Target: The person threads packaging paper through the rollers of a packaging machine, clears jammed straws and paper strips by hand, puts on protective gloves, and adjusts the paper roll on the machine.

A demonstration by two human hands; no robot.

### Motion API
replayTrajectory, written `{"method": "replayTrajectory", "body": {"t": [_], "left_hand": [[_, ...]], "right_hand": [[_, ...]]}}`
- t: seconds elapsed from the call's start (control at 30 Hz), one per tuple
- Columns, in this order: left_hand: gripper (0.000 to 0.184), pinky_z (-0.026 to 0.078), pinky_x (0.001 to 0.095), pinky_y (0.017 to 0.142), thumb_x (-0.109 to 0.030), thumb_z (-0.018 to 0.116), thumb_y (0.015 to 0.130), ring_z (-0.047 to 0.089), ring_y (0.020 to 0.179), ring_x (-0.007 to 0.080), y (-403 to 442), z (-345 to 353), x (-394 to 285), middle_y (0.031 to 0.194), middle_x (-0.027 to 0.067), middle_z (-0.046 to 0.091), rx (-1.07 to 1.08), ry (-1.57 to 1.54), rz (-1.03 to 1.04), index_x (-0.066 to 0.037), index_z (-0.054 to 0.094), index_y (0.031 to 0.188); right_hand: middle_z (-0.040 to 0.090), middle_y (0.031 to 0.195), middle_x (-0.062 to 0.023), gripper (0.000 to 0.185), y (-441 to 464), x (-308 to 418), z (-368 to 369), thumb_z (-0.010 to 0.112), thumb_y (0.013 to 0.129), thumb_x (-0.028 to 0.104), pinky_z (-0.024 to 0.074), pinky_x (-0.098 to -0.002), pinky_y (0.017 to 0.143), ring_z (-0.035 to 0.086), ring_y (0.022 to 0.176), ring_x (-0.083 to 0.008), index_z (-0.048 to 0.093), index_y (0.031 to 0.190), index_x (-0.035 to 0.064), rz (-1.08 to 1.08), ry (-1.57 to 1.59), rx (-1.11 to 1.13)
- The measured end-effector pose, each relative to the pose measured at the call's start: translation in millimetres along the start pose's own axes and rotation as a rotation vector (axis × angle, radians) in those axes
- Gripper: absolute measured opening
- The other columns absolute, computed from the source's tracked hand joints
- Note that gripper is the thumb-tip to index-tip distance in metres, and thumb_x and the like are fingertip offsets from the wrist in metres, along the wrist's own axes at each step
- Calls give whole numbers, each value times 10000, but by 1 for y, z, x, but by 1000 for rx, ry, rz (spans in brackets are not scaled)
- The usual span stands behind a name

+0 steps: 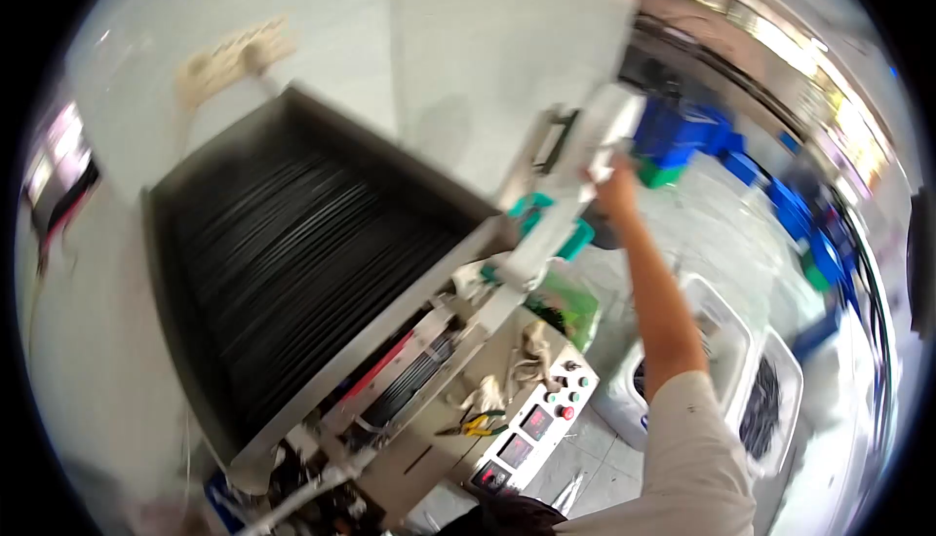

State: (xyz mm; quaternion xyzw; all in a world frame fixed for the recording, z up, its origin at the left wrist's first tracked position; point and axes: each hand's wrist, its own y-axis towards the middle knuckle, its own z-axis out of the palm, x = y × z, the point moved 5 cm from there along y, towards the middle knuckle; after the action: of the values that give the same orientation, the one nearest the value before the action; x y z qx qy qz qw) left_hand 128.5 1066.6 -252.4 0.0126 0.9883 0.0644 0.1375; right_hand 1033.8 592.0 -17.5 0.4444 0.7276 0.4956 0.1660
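Note:
My right arm reaches out and away from me. My right hand (615,192) is at the far end of a pale metal arm of the machine (561,229), beside a white part (609,146). Motion smears its fingers, so I cannot tell whether it grips or only touches that part. My left hand does not show. Left of the arm is a large metal hopper tray (385,151) full of long, thin black rods (302,263). Yellow-handled pliers (478,426) and crumpled cloth gloves (531,356) lie on the machine top near the control panel (536,429).
White bins (717,307) stand on the floor at right, one holding dark pieces (760,409). A teal basket (577,241) and a green container (575,302) sit below the metal arm. Blue bins (673,132) line the far side. A wall with a power strip (234,60) rises behind the hopper.

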Motion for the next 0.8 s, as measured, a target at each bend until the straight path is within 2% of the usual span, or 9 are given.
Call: {"method": "replayTrajectory", "body": {"t": [0.03, 0.07, 0.17, 0.23, 0.27, 0.33, 0.47, 0.5, 0.8], "left_hand": [[209, 436, 355, 491, -221, 511, 742, 552, 573, 260, -4, -3, 5, 640, 145, 573, -44, 55, 18, -20, 567, 746], [218, 437, 355, 491, -233, 518, 744, 556, 575, 265, -8, -9, 0, 636, 146, 572, -82, 111, 34, -20, 564, 762], [254, 441, 354, 490, -268, 537, 751, 566, 580, 278, -29, -24, -24, 623, 150, 569, -151, 319, 10, -22, 555, 810], [273, 441, 390, 478, -295, 510, 750, 567, 547, 298, -41, -46, -66, 613, 148, 574, -73, 516, -33, -62, 600, 641], [176, 450, 382, 524, -212, 549, 692, 568, 572, 287, -31, -14, -21, 621, 142, 573, -41, 596, 65, -72, 602, 600], [55, 453, 358, 582, -118, 571, 611, 569, 630, 268, -46, -35, -47, 651, 127, 577, -155, 222, 32, -75, 604, 601], [40, 450, 330, 635, -32, 584, 544, 560, 689, 251, -52, -35, -66, 721, 108, 582, -108, 41, -61, -48, 596, 580], [49, 449, 327, 645, -16, 592, 537, 560, 685, 252, -53, -31, -69, 732, 104, 585, -128, -62, -40, -40, 593, 580], [79, 444, 321, 714, 17, 601, 577, 530, 831, 256, -98, -20, -155, 860, 95, 564, 15, -211, 340, -29, 582, 638]], "right_hand": [[540, 840, -181, 417, 22, -28, 32, 617, 673, 317, 419, -384, 637, 529, 790, -279, 501, 981, 60, 234, -136, 201], [561, 648, -131, 240, 44, -55, 62, 567, 656, 280, 424, -371, 484, 535, 559, -283, 582, 723, 50, 75, -226, 268], [399, 983, -130, 274, 78, -77, 129, 491, 724, 282, 432, -436, 536, 482, 808, -310, 410, 982, 238, -78, -583, 486], [292, 1207, -129, 419, 98, -82, 143, 440, 769, 283, 437, -480, 571, 447, 975, -328, 296, 1154, 363, -301, -1002, 628], [238, 1319, -128, 502, 104, -94, 146, 415, 792, 284, 440, -502, 588, 430, 1058, -337, 238, 1240, 425, -332, -1093, 643], [572, 901, -170, 647, 117, -137, 158, 464, 676, 595, 359, -512, 753, 507, 906, -360, 226, 1248, 407, 206, -451, 311], [502, 1014, -229, 640, 79, -79, 121, 475, 686, 574, 378, -471, 747, 459, 945, -390, 202, 1245, 425, 240, -375, 179], [499, 957, -240, 587, 55, 0, 73, 480, 701, 514, 392, -460, 737, 448, 971, -371, 325, 1224, 297, 353, -286, 160], [401, 1095, -251, 523, -32, -16, 102, 516, 736, 325, 369, -412, 815, 422, 1013, -364, 362, 1197, 134, 273, -411, 312]]}}
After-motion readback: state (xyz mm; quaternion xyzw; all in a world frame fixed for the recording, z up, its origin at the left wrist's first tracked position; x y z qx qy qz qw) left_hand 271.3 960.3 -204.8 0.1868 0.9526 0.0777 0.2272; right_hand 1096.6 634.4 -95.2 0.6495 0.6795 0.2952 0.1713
